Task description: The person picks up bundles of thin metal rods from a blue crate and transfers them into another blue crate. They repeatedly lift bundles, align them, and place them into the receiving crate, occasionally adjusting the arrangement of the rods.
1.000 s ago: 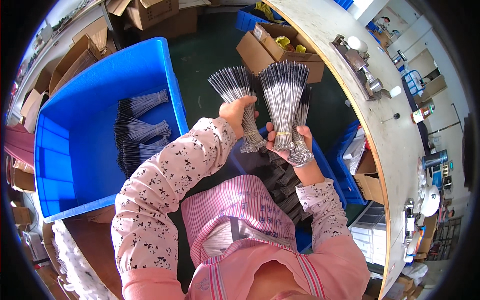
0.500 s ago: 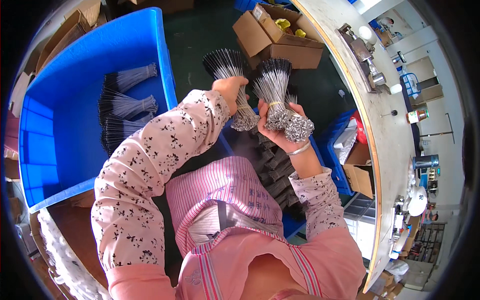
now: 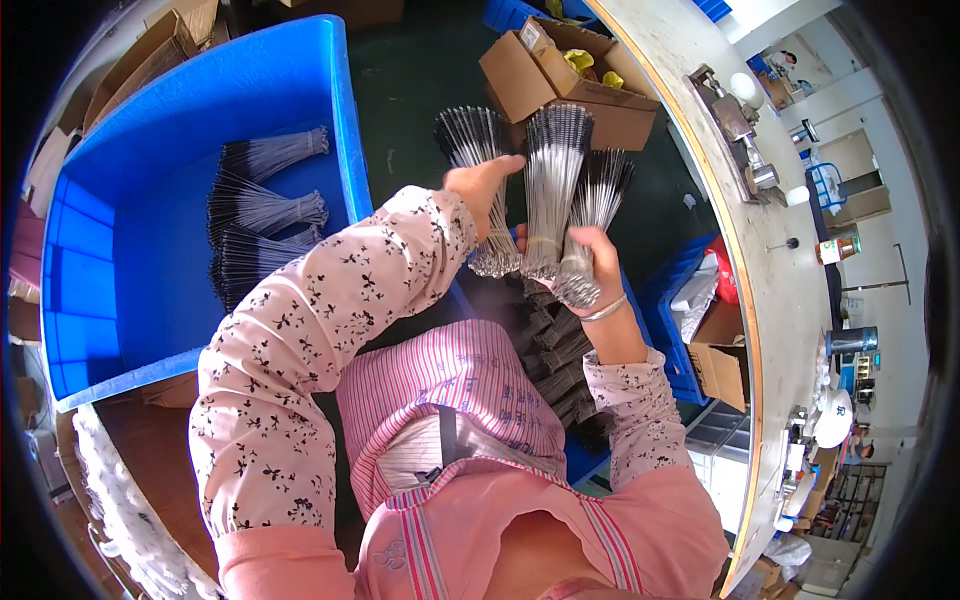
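Note:
My left hand (image 3: 479, 192) is closed round a bundle of thin wire brushes (image 3: 498, 240), its dark tips fanned upward and its silvery looped ends down. Close beside it, my right hand (image 3: 604, 266) grips two similar bundles: a taller middle bundle (image 3: 545, 200) with a band round its lower part, and a right-hand bundle (image 3: 596, 205) leaning outward. The three bundles stand nearly side by side in the air, ends at about one height. Some fingers of both hands are hidden behind the wires.
On the left, a large blue bin (image 3: 150, 290) holds several banded bundles (image 3: 270, 210). Below my hands, more bundles (image 3: 560, 360) lie stacked, partly hidden. An open cardboard box (image 3: 610, 115) sits beyond, and a workbench (image 3: 745, 300) with tools curves along the right.
The right hand's two bundles have swung from leaning toward me to more upright, showing their lengths. My left hand and its bundle have shifted slightly right; the whole view has shifted a little too.

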The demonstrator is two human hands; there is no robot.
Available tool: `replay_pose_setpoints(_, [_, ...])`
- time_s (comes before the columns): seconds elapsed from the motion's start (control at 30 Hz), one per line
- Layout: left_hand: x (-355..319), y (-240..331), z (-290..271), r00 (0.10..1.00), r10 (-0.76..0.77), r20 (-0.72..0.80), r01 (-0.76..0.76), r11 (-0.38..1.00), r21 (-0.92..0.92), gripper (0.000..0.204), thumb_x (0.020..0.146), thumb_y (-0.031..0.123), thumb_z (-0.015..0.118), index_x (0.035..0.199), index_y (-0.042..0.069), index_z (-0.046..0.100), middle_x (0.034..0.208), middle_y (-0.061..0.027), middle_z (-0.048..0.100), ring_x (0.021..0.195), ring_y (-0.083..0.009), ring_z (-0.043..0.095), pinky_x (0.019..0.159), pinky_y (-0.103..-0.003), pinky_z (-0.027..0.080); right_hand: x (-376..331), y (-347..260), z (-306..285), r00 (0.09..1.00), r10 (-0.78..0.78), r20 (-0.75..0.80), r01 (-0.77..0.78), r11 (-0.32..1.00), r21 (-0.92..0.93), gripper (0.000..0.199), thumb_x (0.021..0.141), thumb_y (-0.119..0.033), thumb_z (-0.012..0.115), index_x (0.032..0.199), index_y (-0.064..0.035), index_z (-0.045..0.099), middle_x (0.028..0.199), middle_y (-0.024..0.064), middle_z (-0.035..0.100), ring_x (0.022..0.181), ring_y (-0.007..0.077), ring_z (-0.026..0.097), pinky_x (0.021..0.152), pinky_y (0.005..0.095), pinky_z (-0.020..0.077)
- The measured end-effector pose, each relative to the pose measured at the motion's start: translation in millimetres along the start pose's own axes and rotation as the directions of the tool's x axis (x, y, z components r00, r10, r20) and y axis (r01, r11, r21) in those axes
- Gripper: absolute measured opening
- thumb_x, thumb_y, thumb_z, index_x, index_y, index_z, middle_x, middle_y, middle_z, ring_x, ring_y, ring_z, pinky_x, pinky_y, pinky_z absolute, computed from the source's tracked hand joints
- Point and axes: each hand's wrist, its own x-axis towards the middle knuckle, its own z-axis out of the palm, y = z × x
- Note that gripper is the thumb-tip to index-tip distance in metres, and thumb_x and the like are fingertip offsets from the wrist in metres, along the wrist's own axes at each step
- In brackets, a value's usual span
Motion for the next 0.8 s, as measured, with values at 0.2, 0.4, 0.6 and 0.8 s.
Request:
replay_pose_setpoints(0.2, [-9, -2, 1, 0.943, 0.304, 0.139, -0.317, 0.945, 0.085, 0.086, 0.062, 0.046, 0.083, 0.111, -0.012, 0.042, 0.103, -0.0202, 0.055, 0.095, -0.0288, 0.06, 0.075, -0.042, 0.054, 6, -9, 22, 0.958, -0.277, -0.071, 0.201, 0.83, -0.521, 0.042, 0.077, -0.011, 0.055, 0.112, 0.0126, 0.053, 0.098, 0.0174, 0.064, 0.08, 0.0244, 0.066, 0.072, 0.0345, 0.0551])
replay_pose_setpoints(0.4, [-14, 5, 6, 0.892, 0.422, 0.161, -0.435, 0.898, 0.059, 0.108, 0.053, 0.04, 0.09, 0.124, -0.008, 0.025, 0.115, -0.0236, 0.05, 0.103, -0.0295, 0.056, 0.088, -0.045, 0.049, 2, -13, 51, 0.891, -0.454, 0.016, 0.344, 0.649, -0.679, 0.029, 0.069, 0.0, 0.065, 0.097, 0.0045, 0.059, 0.084, 0.0063, 0.063, 0.069, 0.0135, 0.06, 0.063, 0.0264, 0.0492])
replay_pose_setpoints(0.6, [-28, 22, -7, 0.802, 0.258, 0.538, -0.188, 0.965, -0.183, 0.059, 0.068, 0.029, 0.077, 0.111, -0.002, 0.051, 0.098, -0.0171, 0.063, 0.093, -0.0307, 0.062, 0.083, -0.045, 0.051, -9, -22, 71, 0.901, -0.429, 0.054, 0.382, 0.731, -0.566, 0.045, 0.066, -0.001, 0.064, 0.11, 0.0058, 0.056, 0.093, 0.0101, 0.062, 0.081, 0.0181, 0.061, 0.072, 0.029, 0.049])
replay_pose_setpoints(0.8, [-18, 36, -9, 0.744, 0.348, 0.571, -0.12, 0.909, -0.398, 0.037, 0.072, 0.023, 0.068, 0.103, 0.003, 0.061, 0.091, -0.0119, 0.066, 0.072, -0.0237, 0.063, 0.072, -0.039, 0.053, -20, -12, 86, 0.905, -0.372, 0.206, 0.425, 0.811, -0.403, 0.06, 0.069, -0.004, 0.052, 0.127, 0.0071, 0.037, 0.125, 0.0339, 0.046, 0.113, 0.0409, 0.053, 0.089, 0.047, 0.0484])
